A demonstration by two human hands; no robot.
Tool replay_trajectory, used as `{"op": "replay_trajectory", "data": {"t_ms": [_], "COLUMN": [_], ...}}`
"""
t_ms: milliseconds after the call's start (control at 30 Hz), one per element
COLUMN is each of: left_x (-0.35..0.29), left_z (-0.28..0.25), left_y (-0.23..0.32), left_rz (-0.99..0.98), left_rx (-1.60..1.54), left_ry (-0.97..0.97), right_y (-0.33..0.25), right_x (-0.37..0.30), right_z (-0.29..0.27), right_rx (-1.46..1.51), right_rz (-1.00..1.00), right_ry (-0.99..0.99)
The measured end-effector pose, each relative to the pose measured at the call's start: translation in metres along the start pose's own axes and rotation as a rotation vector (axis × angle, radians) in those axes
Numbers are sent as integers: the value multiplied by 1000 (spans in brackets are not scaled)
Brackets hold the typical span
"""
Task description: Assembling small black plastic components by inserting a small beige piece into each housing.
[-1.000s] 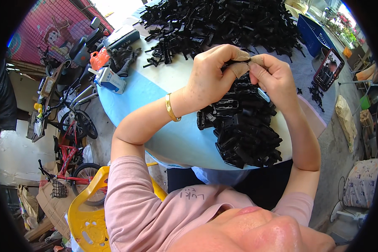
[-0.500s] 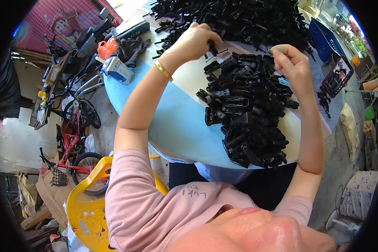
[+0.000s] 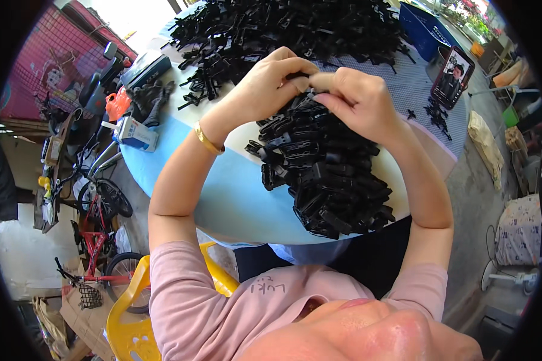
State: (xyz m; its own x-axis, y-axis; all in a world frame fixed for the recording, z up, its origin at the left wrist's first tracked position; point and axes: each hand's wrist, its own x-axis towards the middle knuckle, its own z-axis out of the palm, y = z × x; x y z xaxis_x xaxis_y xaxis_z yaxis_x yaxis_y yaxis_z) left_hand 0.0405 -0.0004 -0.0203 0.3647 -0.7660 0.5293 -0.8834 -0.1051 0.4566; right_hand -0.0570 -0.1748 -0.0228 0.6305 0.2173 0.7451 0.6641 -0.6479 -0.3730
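Over the far end of the nearer heap of black plastic parts [image 3: 328, 168], my two hands meet fingertip to fingertip. My left hand [image 3: 268, 87], with a gold bangle at its wrist, is closed on a small black plastic part [image 3: 295, 76], mostly hidden by the fingers. My right hand [image 3: 361, 102] is closed too, thumb and forefinger pinched against the left fingertips; what it grips is hidden. Beyond them spreads a larger pile of loose black parts [image 3: 295, 27], with thin prongs sticking out.
The round table's pale blue cover [image 3: 223, 198] shows at left. On it lie a blue-and-white carton [image 3: 137, 133], dark gloves [image 3: 152, 99] and an orange bag [image 3: 118, 103]. A blue basket [image 3: 424, 27] and a propped phone [image 3: 451, 78] stand at right. A yellow chair [image 3: 129, 301] is beside me.
My hands were apart and have come together over the near heap, the left moving right and down, the right moving left. My view has shifted, so the table appears further left.
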Motion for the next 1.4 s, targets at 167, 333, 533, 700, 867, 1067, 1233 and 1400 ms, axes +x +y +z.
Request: {"op": "replay_trajectory", "data": {"t_ms": [167, 333, 533, 700, 867, 1067, 1233, 1400], "left_x": [2, -1, -5, -12, -11, -11, -11, -12], "left_z": [-6, -3, 12, 8, 18, 18, 13, 12], "left_y": [19, 15, 30, 38, 40, 26, 32, 38], "left_rz": [-349, -561, -406, -287, -317, -285, -338, -327], "left_rx": [-598, -1021, -866, -902, -627, -714, -593, -433], "left_ry": [-52, 17, 128, 71, 92, 169, 131, 150], "right_y": [-5, -18, -14, -9, -7, -1, -9, -12], "right_x": [3, 5, 0, -1, 3, 4, 1, 0], "right_z": [-4, -18, -6, 6, -1, -5, 1, 1], "right_rx": [110, 239, 196, 394, 392, 844, 552, 560], "right_rz": [-181, 12, 56, 427, 541, 737, 639, 669], "right_ry": [-50, -233, -94, 152, -1, -66, -85, -92]}}
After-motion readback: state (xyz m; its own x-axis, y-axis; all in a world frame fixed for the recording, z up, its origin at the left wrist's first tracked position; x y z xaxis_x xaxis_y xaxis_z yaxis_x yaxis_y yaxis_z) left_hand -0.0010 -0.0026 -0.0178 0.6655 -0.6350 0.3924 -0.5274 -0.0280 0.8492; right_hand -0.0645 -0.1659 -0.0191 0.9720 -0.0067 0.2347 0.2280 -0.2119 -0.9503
